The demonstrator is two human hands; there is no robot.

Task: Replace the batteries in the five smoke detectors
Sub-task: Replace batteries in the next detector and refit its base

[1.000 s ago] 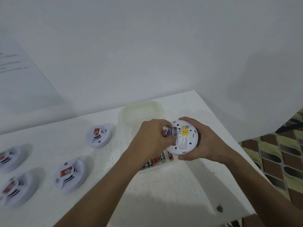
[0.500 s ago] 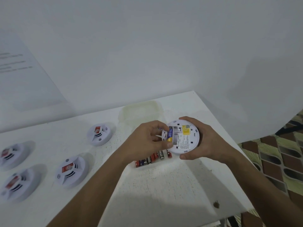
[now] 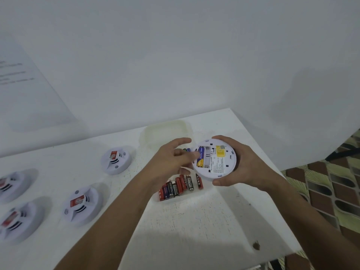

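The right hand (image 3: 247,162) gripped a round white plastic smoke detector (image 3: 216,159), back side up, above the white table (image 3: 194,221). A blue-and-yellow battery (image 3: 200,157) sat in its open compartment. The left hand (image 3: 171,160) hovered beside it, fingers (image 3: 187,153) loosely spread, holding nothing, above loose red and black batteries (image 3: 179,186).

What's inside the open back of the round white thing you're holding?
The smoke detector, held by the right hand, has one blue and yellow battery in its compartment. The left hand's fingertips cover part of that battery.
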